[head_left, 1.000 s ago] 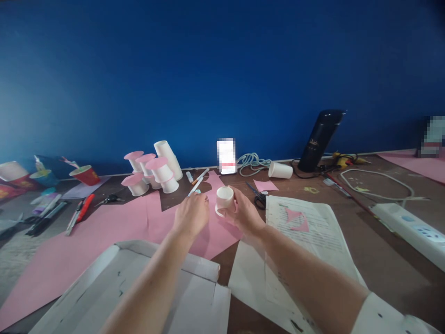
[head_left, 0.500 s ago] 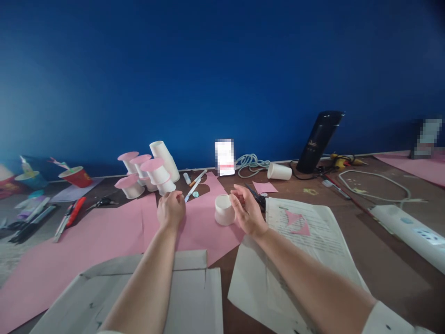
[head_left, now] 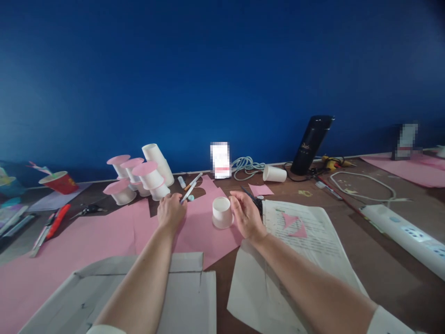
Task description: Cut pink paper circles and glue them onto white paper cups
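A white paper cup (head_left: 221,207) stands upside down on the pink paper (head_left: 198,236); its base rim, facing up, is pale. My right hand (head_left: 247,215) is at the cup's right side, thumb and fingers loosely bent and apart, with no grip round the cup. My left hand (head_left: 171,208) is bent over the near end of a slim white pen (head_left: 190,189), fingers closed on it. Partly covered by my right hand are dark scissors (head_left: 256,202). To the left stand several white cups joined in pairs, with pink paper discs (head_left: 145,168) on them.
A stack of white cups (head_left: 160,164) leans behind the paired ones. A loose cup (head_left: 274,174) lies near a coiled cable (head_left: 246,167) and a black bottle (head_left: 310,146). Printed sheets (head_left: 299,250), a power strip (head_left: 403,232), a cardboard piece (head_left: 187,297) and a red cutter (head_left: 57,221) lie around.
My left hand has moved forward onto the pen's near end, its fingers lowered. My right hand stays beside the cup. The whole view has shifted slightly.
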Motion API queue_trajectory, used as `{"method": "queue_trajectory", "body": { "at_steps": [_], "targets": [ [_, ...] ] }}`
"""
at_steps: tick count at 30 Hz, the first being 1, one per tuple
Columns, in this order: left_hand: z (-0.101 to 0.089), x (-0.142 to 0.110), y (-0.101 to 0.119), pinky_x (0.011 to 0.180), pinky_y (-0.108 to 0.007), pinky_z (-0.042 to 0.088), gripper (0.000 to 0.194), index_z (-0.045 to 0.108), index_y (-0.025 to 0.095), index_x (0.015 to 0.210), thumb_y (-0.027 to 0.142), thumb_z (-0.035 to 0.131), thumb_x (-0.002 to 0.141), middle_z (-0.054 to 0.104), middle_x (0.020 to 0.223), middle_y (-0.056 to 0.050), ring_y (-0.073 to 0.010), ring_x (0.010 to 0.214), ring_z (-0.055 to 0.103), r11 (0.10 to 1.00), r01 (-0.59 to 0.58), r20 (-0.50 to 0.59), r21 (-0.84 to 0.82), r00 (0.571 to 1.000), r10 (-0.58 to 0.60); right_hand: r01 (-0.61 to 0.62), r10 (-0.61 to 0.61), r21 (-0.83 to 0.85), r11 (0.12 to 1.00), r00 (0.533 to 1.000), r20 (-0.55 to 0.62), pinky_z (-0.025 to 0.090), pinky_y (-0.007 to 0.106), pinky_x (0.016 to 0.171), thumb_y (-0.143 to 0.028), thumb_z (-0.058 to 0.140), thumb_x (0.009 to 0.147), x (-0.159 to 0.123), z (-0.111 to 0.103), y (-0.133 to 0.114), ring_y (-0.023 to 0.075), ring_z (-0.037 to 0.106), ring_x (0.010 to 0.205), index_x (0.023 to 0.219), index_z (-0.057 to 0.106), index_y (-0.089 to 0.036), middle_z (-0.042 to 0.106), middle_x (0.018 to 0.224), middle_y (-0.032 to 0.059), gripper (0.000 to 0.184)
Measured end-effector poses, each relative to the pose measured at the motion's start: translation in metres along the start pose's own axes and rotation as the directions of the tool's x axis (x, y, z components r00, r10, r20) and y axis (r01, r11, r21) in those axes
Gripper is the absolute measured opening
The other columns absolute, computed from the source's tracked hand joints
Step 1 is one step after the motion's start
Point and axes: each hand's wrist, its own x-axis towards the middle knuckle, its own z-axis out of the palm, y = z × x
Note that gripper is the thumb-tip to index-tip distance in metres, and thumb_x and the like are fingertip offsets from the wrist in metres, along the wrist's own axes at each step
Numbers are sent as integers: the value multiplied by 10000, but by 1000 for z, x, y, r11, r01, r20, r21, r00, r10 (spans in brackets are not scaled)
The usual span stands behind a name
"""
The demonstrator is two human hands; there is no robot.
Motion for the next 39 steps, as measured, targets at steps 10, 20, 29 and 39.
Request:
{"method": "queue_trajectory", "body": {
  "at_steps": [10, 20, 29, 39],
  "targets": [
    [2, 6, -2, 817, -383, 465, 242, 713, 232, 901, 354, 518, 824, 670, 1012, -114, -311, 1014, 593, 1000, 14, 12, -3, 1000, -14, -11, 11, -29, 1000, 1000, 19, 494, 374, 891, -510, 405, 949, 0, 2, 0, 230, 619, 1008, 1119, 591, -214, 660, 1081, 83, 389],
    [-5, 1, -4, 821, -382, 458, 248, 712, 229, 888, 334, 496, 826, 663, 994, -116, -309, 998, 598, 999, 33, -24, 2, 999, -33, -47, 49, -60, 997, 998, 31, 506, 377, 837, -544, 394, 943, 0, 1, 4, 247, 631, 982, 1138, 587, -204, 671, 1039, 90, 437],
    [-4, 2, -9, 824, -371, 458, 308, 702, 246, 1023, 378, 510, 822, 669, 1082, -99, -302, 1028, 600, 997, 77, 34, -25, 997, -76, 20, -17, -70, 997, 999, 36, 485, 364, 880, -499, 408, 954, 0, 1, 4, 230, 619, 1005, 1086, 607, -209, 667, 1070, 83, 375],
    [1, 5, -12, 766, -415, 457, 266, 728, 196, 882, 309, 490, 848, 664, 964, -150, -339, 935, 618, 1000, 28, -16, 13, 999, -28, 28, -26, -62, 998, 999, 35, 472, 370, 885, -491, 422, 950, 1, 3, 7, 233, 616, 994, 1053, 619, -211, 669, 1046, 87, 358]
  ]
}}
